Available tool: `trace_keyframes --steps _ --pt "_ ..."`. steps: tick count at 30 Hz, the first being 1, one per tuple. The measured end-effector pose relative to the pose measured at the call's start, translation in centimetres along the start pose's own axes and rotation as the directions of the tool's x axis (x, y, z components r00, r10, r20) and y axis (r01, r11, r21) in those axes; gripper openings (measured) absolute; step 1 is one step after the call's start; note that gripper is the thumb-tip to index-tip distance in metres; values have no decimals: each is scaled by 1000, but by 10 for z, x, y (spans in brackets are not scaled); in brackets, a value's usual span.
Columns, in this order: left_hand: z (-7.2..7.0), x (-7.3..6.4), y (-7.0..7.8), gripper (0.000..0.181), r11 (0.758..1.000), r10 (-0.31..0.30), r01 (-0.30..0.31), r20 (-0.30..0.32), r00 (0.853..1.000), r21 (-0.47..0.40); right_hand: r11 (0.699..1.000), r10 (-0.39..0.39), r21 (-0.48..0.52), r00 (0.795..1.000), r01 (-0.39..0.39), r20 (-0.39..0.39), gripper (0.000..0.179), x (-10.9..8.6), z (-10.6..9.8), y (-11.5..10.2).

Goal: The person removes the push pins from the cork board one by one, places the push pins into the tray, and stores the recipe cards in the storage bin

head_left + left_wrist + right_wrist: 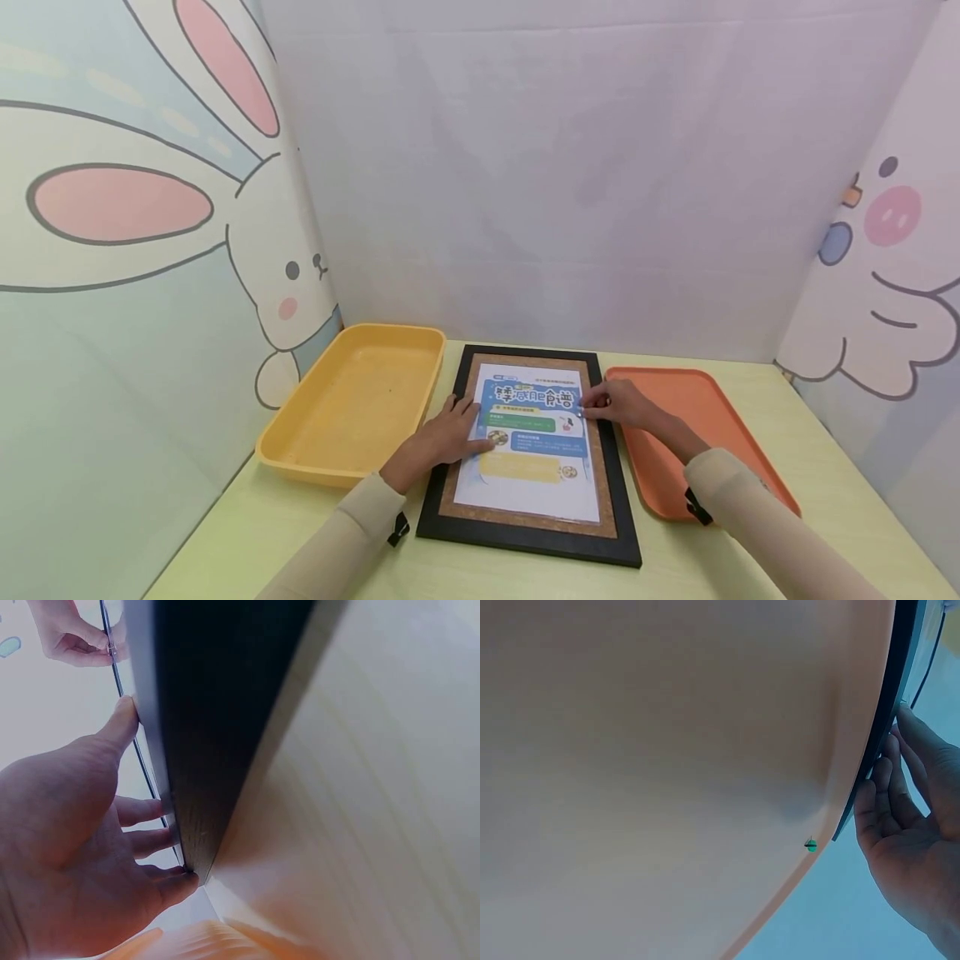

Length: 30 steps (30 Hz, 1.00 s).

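A printed poster sheet (525, 500) with blue, green and yellow blocks lies on a black-framed cork board (491, 519). Across the board's left side rests my left hand (446, 433), thumb on the sheet and fingers spread over the frame edge. In the left wrist view that hand (82, 832) has its fingertips against the black frame (202, 735). At the sheet's right edge my right hand (618, 402) pinches a small clear push pin (112, 649) between thumb and finger. The right wrist view shows the other fingers of this hand (915, 817) close to the frame; the pin is barely visible there.
A deep yellow tray (360, 400) stands left of the board. An orange tray (678, 392) lies close on the right; a small green object (811, 845) sits near its rim in the right wrist view. A pale curtain (570, 183) hangs behind the table.
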<state>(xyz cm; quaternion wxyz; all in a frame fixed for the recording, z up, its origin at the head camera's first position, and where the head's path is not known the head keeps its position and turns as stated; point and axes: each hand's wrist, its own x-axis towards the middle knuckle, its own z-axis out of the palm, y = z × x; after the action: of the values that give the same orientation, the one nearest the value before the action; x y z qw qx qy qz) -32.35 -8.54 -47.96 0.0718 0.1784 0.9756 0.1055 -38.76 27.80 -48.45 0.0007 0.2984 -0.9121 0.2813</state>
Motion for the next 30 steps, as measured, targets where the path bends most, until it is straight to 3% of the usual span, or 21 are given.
trace_keyframes --steps 30 --pt "-2 -5 3 91 1000 6 -6 -17 1000 2 999 -43 -9 999 43 -5 12 -4 6 -10"
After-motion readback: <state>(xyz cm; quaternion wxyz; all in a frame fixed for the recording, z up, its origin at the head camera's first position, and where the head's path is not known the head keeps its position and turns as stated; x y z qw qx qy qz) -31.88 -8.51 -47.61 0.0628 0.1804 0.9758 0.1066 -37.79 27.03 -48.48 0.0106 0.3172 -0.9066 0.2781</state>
